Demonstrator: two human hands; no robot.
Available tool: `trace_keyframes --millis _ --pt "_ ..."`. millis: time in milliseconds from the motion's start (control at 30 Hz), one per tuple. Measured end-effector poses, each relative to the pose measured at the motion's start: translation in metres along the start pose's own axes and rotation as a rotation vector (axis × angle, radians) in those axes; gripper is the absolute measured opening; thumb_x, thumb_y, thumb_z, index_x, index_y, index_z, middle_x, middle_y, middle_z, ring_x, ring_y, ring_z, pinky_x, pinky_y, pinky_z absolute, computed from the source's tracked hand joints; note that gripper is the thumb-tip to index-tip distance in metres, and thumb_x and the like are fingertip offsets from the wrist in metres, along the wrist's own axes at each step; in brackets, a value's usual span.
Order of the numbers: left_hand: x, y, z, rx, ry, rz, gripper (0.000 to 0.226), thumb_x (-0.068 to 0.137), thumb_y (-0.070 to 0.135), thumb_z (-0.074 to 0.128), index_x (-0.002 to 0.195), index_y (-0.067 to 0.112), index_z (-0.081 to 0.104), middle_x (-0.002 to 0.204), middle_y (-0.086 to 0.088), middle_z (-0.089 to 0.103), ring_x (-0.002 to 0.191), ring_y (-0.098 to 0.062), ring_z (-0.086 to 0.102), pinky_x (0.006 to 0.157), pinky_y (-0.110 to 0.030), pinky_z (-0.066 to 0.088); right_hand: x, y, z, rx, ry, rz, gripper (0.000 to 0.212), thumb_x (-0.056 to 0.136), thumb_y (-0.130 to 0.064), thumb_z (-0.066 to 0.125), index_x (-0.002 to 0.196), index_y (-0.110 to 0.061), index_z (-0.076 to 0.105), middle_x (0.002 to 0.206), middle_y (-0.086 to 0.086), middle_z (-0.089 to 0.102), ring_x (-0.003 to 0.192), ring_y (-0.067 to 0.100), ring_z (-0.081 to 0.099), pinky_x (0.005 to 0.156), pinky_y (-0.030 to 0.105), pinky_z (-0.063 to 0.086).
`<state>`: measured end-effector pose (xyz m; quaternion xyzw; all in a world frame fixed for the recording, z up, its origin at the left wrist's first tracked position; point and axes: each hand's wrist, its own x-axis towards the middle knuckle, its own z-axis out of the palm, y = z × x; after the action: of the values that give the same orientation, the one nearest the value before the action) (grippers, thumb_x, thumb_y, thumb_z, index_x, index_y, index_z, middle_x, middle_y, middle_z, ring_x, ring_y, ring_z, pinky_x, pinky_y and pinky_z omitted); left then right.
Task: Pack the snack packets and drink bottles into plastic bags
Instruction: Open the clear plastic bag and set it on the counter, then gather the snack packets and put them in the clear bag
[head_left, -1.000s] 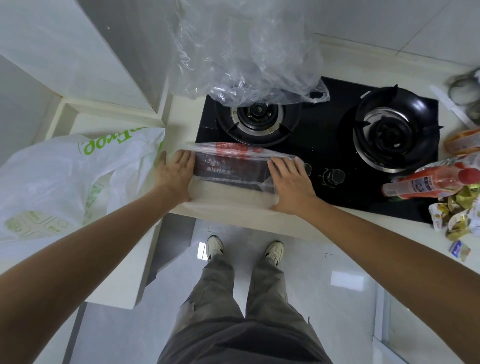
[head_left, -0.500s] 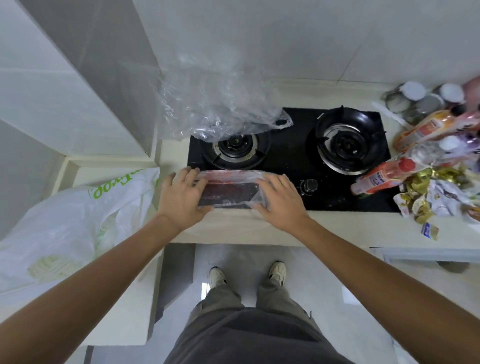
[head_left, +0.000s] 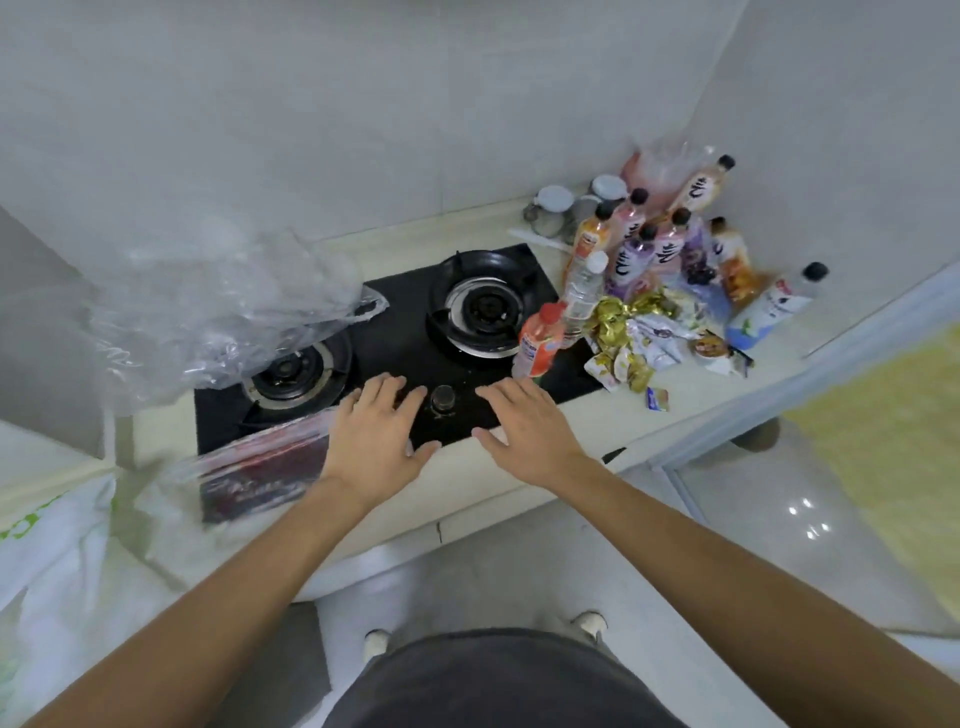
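Our left hand (head_left: 375, 435) and right hand (head_left: 524, 430) spread empty over the stove (head_left: 395, 332) at centre frame, bagged dark packet (head_left: 260, 475) lower left, drink bottles (head_left: 654, 244) and snack packets (head_left: 644, 332) upper right

A dark red snack packet (head_left: 260, 480) lies flat inside a clear plastic bag (head_left: 244, 457) at the front edge of the tabletop (head_left: 691, 410), near its left end. A big crumpled clear bag (head_left: 218, 317) sits at the back left, and a white bag with green print (head_left: 52, 551) lies past the left end. Many drink bottles (head_left: 649, 244) stand in the back right corner. One red bottle (head_left: 540, 340) stands closer. Gold and white snack packets (head_left: 639, 332) lie in a heap beside them.
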<state>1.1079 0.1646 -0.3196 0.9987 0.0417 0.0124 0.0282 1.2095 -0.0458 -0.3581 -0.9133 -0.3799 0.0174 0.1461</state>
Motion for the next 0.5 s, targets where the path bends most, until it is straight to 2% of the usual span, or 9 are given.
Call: trace_keyframes --millis 167,300,367,500 --pt "0.036 0.098 0.013 -0.055 0.010 0.013 0.064 0.083 0.054 0.069 0.135 0.019 0.061 0.133 -0.007 0.058 0.128 -0.029 0.049 0.093 -0.047 0.049 -0.049 0.088 -0.028 -0.007 0.003 0.033 0.051 0.097 -0.046 0.054 0.138 -0.016 0.056 0.123 0.003 0.060 0.119 0.027 0.052 0.105 0.039 0.043" --pt "0.057 0.174 0.031 -0.079 -0.021 0.015 0.061 0.085 0.054 0.066 0.135 0.019 0.061 0.129 -0.005 0.059 0.123 -0.028 0.052 0.090 -0.046 0.051 -0.084 0.163 -0.048 0.005 -0.011 0.099 0.049 0.098 -0.045 0.056 0.137 -0.016 0.056 0.128 0.004 0.058 0.125 0.027 0.049 0.106 0.042 0.041" --pt "0.066 0.204 0.038 -0.090 -0.054 0.005 0.061 0.087 0.054 0.064 0.137 0.019 0.059 0.131 -0.005 0.057 0.123 -0.028 0.051 0.089 -0.046 0.051 -0.099 0.197 -0.059 0.006 -0.051 0.151 0.049 0.098 -0.045 0.056 0.139 -0.017 0.054 0.133 0.004 0.055 0.128 0.026 0.046 0.105 0.041 0.040" --pt "0.084 0.249 0.051 -0.117 -0.120 -0.009 0.062 0.090 0.055 0.057 0.143 0.024 0.051 0.137 -0.002 0.051 0.127 -0.025 0.046 0.093 -0.045 0.050 -0.116 0.252 -0.068 0.017 -0.153 0.238 0.053 0.099 -0.043 0.057 0.143 -0.015 0.049 0.134 0.005 0.051 0.126 0.028 0.045 0.098 0.043 0.047"
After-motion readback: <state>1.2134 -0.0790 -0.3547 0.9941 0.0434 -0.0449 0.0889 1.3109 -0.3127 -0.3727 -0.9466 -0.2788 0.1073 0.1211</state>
